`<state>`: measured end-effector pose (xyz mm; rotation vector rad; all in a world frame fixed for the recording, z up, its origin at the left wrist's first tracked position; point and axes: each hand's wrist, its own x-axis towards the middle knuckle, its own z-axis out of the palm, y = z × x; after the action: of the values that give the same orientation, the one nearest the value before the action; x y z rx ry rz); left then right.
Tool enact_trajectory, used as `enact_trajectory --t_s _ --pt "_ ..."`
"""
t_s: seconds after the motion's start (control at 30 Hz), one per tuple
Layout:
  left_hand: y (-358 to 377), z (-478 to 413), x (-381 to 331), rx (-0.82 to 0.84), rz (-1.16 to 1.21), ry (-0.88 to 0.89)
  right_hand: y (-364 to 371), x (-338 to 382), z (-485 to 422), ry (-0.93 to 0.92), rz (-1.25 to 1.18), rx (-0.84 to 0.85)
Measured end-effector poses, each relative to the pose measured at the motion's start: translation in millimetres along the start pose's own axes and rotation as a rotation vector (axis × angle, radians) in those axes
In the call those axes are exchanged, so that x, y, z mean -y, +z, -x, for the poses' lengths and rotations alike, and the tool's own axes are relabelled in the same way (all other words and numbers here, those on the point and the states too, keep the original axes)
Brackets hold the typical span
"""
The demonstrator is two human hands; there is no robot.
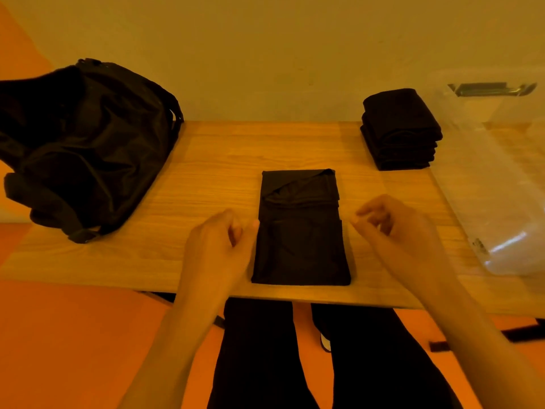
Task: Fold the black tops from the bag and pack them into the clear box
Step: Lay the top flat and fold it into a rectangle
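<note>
folded black top [300, 231] flat near the table's [206, 172] front edge, left hand [218, 246] curled against its left side, can't tell if it's pinching cloth, right hand [395, 228] loose, holding nothing, just beside it, clear box [495, 187] and bag [88, 143] both cut off at the sides

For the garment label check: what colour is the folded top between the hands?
The folded top is plain black, seen in the head view.
</note>
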<state>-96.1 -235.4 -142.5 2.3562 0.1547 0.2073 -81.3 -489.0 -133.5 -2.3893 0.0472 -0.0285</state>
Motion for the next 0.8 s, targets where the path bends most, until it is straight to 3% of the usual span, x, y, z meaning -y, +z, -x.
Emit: enact_trajectory --t_s 0.23,0.47,0.6,0.8 --pt "1 -84 18 0.263 -0.171 0.459 -3 -10 -71 -0.422 0.383 0.163" --pt "3 -110 30 0.26 -0.383 0.867 13 -38 -79 -0.748 0.411 0.028" --pt "7 -111 31 0.28 -0.364 0.915 18 -41 -79 -0.816 0.422 -0.065" --pt "12 -113 37 0.311 -0.304 0.933 22 -44 -82 -0.804 0.344 -0.066"
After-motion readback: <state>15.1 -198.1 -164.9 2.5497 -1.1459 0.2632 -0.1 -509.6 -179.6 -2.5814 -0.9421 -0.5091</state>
